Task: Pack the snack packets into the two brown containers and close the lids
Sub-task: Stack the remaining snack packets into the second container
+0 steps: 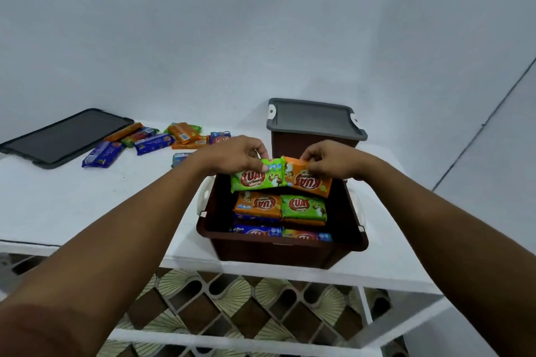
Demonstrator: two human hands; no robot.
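The left hand [236, 158] is pinching a green packet [255, 181], the right hand [329, 162] an orange packet [310, 182], above the open box [275, 253]. Both packets are appearing light, soft and slick; edge grips are probably sufficing.

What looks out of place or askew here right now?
Nothing looks damaged or spilled. The loose packets lie jumbled at odd angles beside the spare lid, not yet packed. The left hand holds a green packet and the right hand an orange packet over the open container.
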